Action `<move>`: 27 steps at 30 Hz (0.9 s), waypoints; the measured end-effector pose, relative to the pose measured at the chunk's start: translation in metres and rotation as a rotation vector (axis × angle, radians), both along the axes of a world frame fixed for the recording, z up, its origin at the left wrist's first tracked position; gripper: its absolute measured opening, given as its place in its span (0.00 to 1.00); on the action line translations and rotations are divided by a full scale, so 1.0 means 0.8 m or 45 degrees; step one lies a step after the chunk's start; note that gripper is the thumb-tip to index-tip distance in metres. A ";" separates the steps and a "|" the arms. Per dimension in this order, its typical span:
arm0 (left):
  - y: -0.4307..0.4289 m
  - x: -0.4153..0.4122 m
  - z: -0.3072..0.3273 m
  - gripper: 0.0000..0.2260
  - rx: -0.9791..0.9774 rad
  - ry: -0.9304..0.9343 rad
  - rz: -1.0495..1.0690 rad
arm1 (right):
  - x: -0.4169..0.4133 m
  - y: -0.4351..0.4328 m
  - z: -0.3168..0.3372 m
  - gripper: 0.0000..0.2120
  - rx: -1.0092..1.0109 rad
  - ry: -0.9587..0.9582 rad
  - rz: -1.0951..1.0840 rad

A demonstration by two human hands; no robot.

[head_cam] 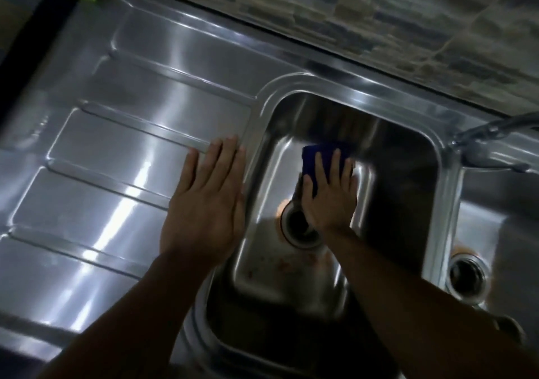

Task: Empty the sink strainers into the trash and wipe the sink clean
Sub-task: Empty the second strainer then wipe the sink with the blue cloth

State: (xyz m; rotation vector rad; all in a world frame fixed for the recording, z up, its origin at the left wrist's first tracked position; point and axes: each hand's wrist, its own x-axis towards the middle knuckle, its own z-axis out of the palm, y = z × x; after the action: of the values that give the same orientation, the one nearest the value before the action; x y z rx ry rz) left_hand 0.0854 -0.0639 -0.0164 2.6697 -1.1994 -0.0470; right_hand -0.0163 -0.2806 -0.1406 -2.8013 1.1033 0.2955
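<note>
Right hand [331,195] flat on blue cloth [318,157] — basin [408,174] floor.

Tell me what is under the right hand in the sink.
A blue cloth lies under the right hand, pressed flat on the basin floor beyond the drain. The hand covers most of the cloth.

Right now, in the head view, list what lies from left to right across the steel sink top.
Ridged drainboard → left hand flat on it → drain of the near basin → right hand pressing a blue cloth → drain of the second basin.
</note>
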 end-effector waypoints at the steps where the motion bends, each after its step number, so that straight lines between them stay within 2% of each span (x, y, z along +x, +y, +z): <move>1: 0.000 0.000 0.000 0.25 0.003 -0.011 -0.003 | 0.005 0.007 -0.004 0.28 0.007 -0.043 0.019; 4: -0.001 -0.001 0.002 0.24 0.010 -0.033 -0.006 | 0.044 0.040 -0.014 0.27 0.081 -0.174 0.167; 7: -0.003 -0.002 0.007 0.25 0.034 -0.031 -0.009 | 0.071 0.062 -0.020 0.28 0.140 -0.120 0.269; 11: -0.003 -0.003 0.011 0.25 0.057 0.010 -0.014 | 0.029 0.020 -0.022 0.28 0.083 -0.042 0.427; 16: -0.004 -0.001 0.013 0.26 0.022 0.019 0.007 | -0.049 -0.026 -0.010 0.30 0.060 0.061 -0.104; 21: -0.003 -0.004 0.011 0.26 0.019 0.010 0.017 | -0.019 0.007 -0.010 0.28 0.189 -0.022 -0.364; 23: -0.003 -0.005 0.009 0.26 0.020 -0.003 0.023 | -0.011 0.009 -0.009 0.28 0.177 -0.014 -0.290; 27: -0.003 -0.004 0.005 0.26 0.037 -0.031 0.014 | 0.021 0.010 -0.002 0.27 0.183 -0.016 0.094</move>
State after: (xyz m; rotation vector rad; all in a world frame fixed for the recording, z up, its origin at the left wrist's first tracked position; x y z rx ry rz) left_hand 0.0823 -0.0665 -0.0125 2.7094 -1.2003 -0.0310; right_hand 0.0007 -0.2723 -0.1423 -2.7171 0.9374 0.3494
